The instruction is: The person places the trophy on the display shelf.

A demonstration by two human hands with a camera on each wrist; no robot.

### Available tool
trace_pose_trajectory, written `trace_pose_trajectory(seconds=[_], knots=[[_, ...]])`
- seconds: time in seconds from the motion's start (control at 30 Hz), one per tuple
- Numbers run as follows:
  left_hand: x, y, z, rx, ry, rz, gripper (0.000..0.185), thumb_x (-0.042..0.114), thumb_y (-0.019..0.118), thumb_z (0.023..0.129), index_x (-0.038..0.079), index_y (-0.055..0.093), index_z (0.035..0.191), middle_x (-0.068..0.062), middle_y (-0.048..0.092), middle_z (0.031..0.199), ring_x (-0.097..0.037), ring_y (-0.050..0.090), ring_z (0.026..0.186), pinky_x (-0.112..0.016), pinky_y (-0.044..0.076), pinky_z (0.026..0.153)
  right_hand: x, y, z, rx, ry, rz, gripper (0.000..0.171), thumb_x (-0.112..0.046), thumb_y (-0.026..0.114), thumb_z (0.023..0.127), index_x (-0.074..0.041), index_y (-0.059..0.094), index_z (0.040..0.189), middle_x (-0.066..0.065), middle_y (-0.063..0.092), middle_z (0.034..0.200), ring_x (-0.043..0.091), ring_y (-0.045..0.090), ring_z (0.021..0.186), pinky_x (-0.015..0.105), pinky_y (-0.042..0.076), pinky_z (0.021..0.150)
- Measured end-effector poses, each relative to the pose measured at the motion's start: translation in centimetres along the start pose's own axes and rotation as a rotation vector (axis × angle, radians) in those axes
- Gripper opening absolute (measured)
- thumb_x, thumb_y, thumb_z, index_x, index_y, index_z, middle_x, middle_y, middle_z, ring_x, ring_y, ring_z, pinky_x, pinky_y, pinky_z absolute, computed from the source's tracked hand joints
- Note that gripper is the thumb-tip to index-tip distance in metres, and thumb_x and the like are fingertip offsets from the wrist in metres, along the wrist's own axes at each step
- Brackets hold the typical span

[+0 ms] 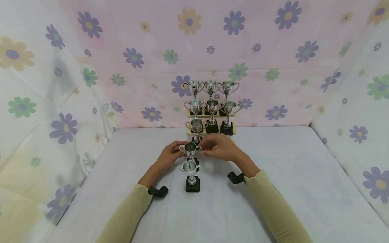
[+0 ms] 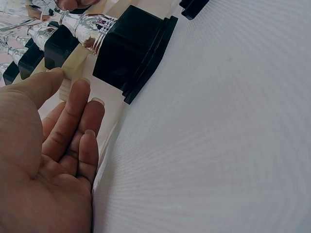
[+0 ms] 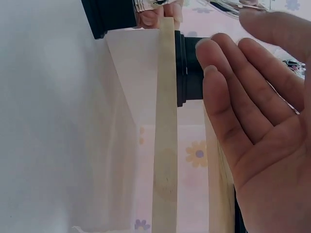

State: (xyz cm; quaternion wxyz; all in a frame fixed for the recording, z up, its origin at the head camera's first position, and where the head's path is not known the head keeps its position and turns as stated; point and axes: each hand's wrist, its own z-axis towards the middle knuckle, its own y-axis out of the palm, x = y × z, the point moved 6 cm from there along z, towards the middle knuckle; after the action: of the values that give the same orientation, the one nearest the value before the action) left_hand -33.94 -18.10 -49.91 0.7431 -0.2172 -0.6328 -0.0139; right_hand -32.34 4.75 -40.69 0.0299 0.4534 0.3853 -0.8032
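Nearest us, a small silver trophy (image 1: pixel 190 168) stands on its black base on the white table (image 1: pixel 291 175). Just past it, at twelve o'clock, we see a second trophy cup (image 1: pixel 190 147) between both hands. Our left hand (image 1: pixel 170 153) flanks it at nine o'clock and our right hand (image 1: pixel 219 147) at three o'clock. In both wrist views the fingers lie straight and released, gripping nothing. Farther still, at twelve o'clock, a stepped wooden stand (image 1: pixel 209 130) carries more trophies (image 1: pixel 211 96) in rows before the flowered backdrop (image 1: pixel 258 50).
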Motion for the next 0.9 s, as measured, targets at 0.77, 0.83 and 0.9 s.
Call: trace_pose_trajectory(seconds=[0.77,0.83,0.9], knots=[[0.0,0.0,-0.1,0.003,-0.015,-0.003,0.044,0.015,0.067,0.106,0.01,0.058,0.149,-0.012,0.077,0.124,-0.014,0.072,0.103,-0.029,0.053,0.094,0.6,3.5,0.6,-0.01,0.045,-0.079,0.018,-0.019,0.087,0.091,-0.01,0.079,0.104,-0.005,0.078,0.091,0.007,0.071,0.077,0.027,0.059,0.072],[0.1,0.0,-0.1,0.006,-0.016,-0.008,0.045,0.014,0.067,0.106,0.009,0.057,0.149,-0.013,0.076,0.125,-0.012,0.072,0.102,-0.028,0.053,0.093,0.6,3.7,0.6,-0.003,0.058,-0.082,0.018,-0.018,0.087,0.091,-0.01,0.079,0.105,-0.004,0.078,0.091,0.006,0.07,0.076,0.026,0.059,0.071],[0.2,0.0,-0.2,0.007,-0.013,-0.019,0.046,0.013,0.066,0.106,0.008,0.056,0.15,-0.014,0.076,0.125,-0.011,0.071,0.102,-0.027,0.053,0.092,0.6,3.8,0.6,0.005,0.067,-0.084,0.018,-0.018,0.087,0.091,-0.009,0.079,0.105,-0.003,0.078,0.093,0.006,0.07,0.077,0.026,0.059,0.071]])
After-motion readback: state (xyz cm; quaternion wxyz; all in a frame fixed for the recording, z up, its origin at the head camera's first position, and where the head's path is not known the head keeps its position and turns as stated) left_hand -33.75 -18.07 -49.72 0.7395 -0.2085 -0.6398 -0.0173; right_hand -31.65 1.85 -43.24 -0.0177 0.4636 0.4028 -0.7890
